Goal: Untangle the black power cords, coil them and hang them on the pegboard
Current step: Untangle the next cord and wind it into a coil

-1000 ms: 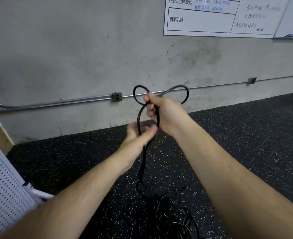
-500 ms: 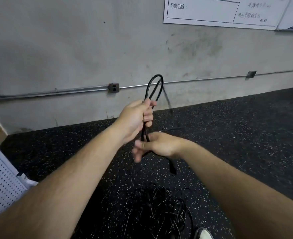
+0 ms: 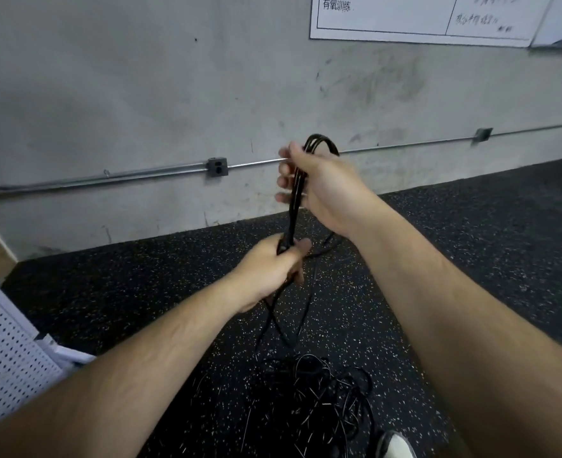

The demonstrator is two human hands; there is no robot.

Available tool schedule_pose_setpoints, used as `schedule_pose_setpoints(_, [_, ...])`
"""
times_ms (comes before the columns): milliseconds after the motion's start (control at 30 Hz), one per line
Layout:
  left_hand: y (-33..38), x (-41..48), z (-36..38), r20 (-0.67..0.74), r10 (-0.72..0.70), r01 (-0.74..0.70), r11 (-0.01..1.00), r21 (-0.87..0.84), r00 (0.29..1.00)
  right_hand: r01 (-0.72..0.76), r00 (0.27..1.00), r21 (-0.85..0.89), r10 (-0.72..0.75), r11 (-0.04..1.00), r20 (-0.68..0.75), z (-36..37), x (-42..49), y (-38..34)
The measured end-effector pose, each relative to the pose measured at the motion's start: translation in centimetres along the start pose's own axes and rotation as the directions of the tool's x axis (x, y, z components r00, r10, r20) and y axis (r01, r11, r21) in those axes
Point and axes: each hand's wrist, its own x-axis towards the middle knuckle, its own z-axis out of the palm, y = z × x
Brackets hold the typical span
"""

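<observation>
Cord (image 3: 292, 223) betw R hand (image 3: 324, 190), L hand (image 3: 266, 272)

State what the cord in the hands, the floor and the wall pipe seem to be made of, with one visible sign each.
Cord: probably rubber or plastic sheathing, black, slightly glossy; it bends into tight loops. Floor: likely rubber matting, matte black with pale flecks. Pipe: apparently metal conduit, dull silver with a sheen.

black cord (image 3: 293, 219) in left hand (image 3: 268, 271) and right hand (image 3: 325, 188), tangle (image 3: 316, 395) below
</observation>
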Motion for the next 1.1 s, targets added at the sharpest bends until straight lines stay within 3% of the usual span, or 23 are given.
schedule_pose_setpoints(100, [0.6,0.0,-0.9,0.022,0.044,-0.042,0.994,-0.096,0.999,-0.072,0.997,-0.223,0.062,0.972,-0.052,-1.4,-0.7,1.7])
schedule_pose_setpoints(267, [0.9,0.0,-1.8,0.045,0.02,-0.018,0.999,-0.047,0.999,-0.129,0.987,-0.17,0.111,0.977,-0.113,-2.4,-1.1,2.2])
schedule_pose_setpoints(433, [0.6,0.6,-3.7,-0.155,0.042,-0.053,0.997,-0.064,0.987,-0.198,0.96,-0.382,0.099,0.903,-0.262,-3.2,-1.2,2.5])
schedule_pose_setpoints(567, [0.6,0.4,-5.0,-0.22,0.138,-0.124,0.989,0.079,0.966,-0.236,0.931,-0.547,0.026,0.803,-0.363,-4.6,-1.3,3.0])
schedule_pose_setpoints(667, [0.8,-0.1,-5.5,-0.209,0.193,-0.169,0.978,0.125,0.959,-0.223,0.952,-0.619,0.032,0.753,-0.304,-5.1,-1.3,3.0])
schedule_pose_setpoints(800, [0.7,-0.8,-6.5,-0.158,0.247,-0.232,0.967,0.107,0.956,-0.245,0.969,-0.728,0.149,0.64,-0.196,-4.5,-0.9,4.2])
schedule_pose_setpoints(933, [0.4,-1.2,-7.5,-0.089,0.27,-0.26,0.959,0.11,0.959,-0.169,0.984,-0.8,0.14,0.575,-0.107,-4.3,-0.3,5.5])
schedule_pose_setpoints(1033, [0.2,-1.2,-7.7,-0.052,0.275,-0.266,0.955,0.128,0.96,-0.132,0.991,-0.793,0.088,0.595,-0.099,-3.9,0.3,6.3])
schedule_pose_setpoints(1100, [0.3,-1.3,-7.5,-0.029,0.294,-0.291,0.953,0.089,0.955,-0.191,0.98,-0.709,0.085,0.679,-0.181,-3.7,0.8,6.7])
